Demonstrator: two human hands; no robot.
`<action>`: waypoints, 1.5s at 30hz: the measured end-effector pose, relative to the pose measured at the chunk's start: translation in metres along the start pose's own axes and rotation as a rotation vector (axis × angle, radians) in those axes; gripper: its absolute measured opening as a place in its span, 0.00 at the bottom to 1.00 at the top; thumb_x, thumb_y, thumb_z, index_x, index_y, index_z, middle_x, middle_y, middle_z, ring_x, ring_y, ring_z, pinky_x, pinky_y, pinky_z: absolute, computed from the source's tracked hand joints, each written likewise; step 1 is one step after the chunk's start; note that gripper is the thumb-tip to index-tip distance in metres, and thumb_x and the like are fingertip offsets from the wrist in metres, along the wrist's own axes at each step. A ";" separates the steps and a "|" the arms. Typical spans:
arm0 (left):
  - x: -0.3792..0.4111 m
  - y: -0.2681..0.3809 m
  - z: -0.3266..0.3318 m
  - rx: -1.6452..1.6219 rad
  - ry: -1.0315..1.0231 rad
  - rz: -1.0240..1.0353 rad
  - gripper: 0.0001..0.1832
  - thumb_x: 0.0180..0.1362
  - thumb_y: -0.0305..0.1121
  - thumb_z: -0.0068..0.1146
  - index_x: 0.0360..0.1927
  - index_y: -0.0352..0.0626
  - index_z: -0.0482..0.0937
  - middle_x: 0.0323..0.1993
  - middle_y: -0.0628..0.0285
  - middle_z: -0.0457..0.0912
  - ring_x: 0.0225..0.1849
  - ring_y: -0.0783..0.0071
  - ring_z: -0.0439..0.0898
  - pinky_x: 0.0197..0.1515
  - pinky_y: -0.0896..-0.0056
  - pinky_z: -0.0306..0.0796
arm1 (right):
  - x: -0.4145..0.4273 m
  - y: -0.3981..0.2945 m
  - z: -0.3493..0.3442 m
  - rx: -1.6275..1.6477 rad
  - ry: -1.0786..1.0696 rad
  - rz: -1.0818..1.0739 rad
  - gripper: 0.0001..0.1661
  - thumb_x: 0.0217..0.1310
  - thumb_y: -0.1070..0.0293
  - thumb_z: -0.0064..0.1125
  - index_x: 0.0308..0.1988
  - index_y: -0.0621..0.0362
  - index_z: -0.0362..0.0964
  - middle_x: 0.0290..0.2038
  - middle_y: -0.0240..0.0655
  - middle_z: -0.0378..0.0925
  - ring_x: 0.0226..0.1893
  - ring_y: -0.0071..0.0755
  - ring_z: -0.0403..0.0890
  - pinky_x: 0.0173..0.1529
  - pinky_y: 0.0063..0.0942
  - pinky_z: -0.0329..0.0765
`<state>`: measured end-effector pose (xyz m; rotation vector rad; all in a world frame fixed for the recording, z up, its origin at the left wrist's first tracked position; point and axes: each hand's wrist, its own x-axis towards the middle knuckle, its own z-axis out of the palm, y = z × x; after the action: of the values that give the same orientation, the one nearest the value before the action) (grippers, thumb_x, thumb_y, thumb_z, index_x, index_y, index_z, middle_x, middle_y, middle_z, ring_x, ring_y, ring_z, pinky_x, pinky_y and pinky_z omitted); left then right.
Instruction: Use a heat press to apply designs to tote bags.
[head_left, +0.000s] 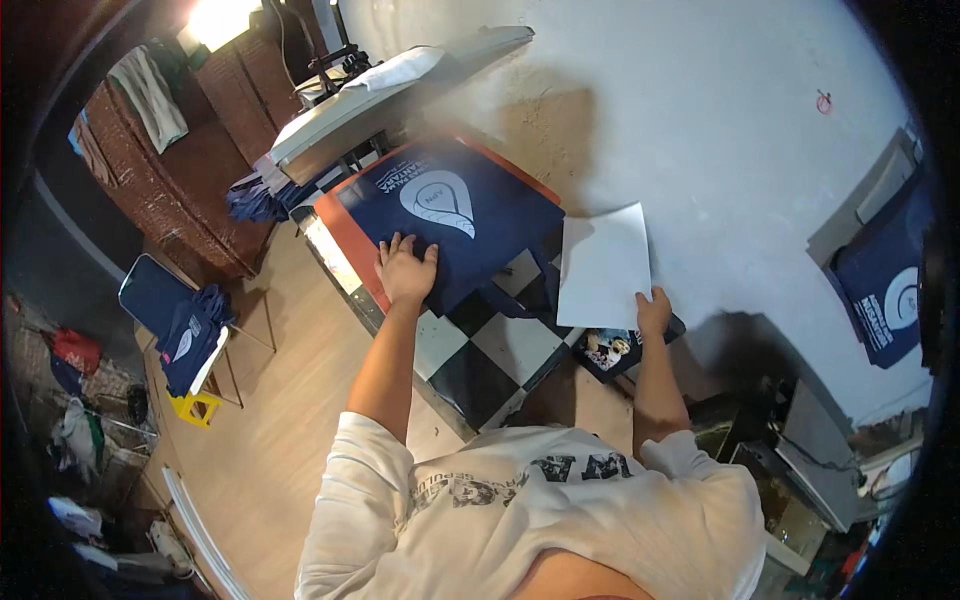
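Note:
A navy fabric tote bag (495, 217) with a white leaf-shaped print and white writing lies flat on an orange sheet or pad (346, 234), its handles trailing towards me. My left hand (406, 268) rests palm down on the bag's near left part, fingers spread, holding nothing. In my right hand (654, 311), a blank white sheet of paper (604, 266) is pinched by its near right corner. The sheet is raised at the right of the bag, by the wall. Beneath everything is a table with a black-and-white checkered top (476, 375).
Beyond the bag stands a raised, white-covered board (360, 105) with a white cloth (397, 67) on it. A dark printed item (607, 351) sits below my right hand. More navy bags lie on a folding chair (187, 337) at left; another navy bag (881, 292) is at far right.

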<state>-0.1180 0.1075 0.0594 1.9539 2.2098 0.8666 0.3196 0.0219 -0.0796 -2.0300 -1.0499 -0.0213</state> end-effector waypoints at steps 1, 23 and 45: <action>0.000 0.000 0.001 -0.038 0.011 -0.007 0.28 0.53 0.51 0.52 0.53 0.45 0.74 0.62 0.53 0.65 0.67 0.51 0.55 0.68 0.53 0.44 | -0.007 0.009 -0.001 -0.081 0.030 0.009 0.20 0.45 0.63 0.63 0.38 0.65 0.74 0.35 0.51 0.78 0.38 0.52 0.79 0.44 0.39 0.73; 0.013 -0.032 0.011 -0.552 0.248 -0.053 0.18 0.51 0.31 0.56 0.46 0.34 0.76 0.58 0.45 0.68 0.61 0.52 0.66 0.62 0.64 0.59 | -0.097 -0.102 0.058 0.155 -0.341 -0.009 0.22 0.50 0.67 0.59 0.47 0.55 0.66 0.39 0.49 0.76 0.43 0.55 0.76 0.45 0.45 0.71; 0.000 -0.030 -0.030 -1.191 -0.028 -0.669 0.18 0.57 0.33 0.53 0.50 0.39 0.69 0.35 0.61 0.71 0.36 0.68 0.72 0.39 0.62 0.74 | -0.002 -0.154 0.071 0.440 -0.126 -0.219 0.33 0.48 0.61 0.63 0.53 0.61 0.64 0.50 0.49 0.69 0.52 0.51 0.69 0.57 0.39 0.65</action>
<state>-0.1569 0.0958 0.0714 0.6260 1.4641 1.4570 0.1892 0.1153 -0.0243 -1.5309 -1.2303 0.2085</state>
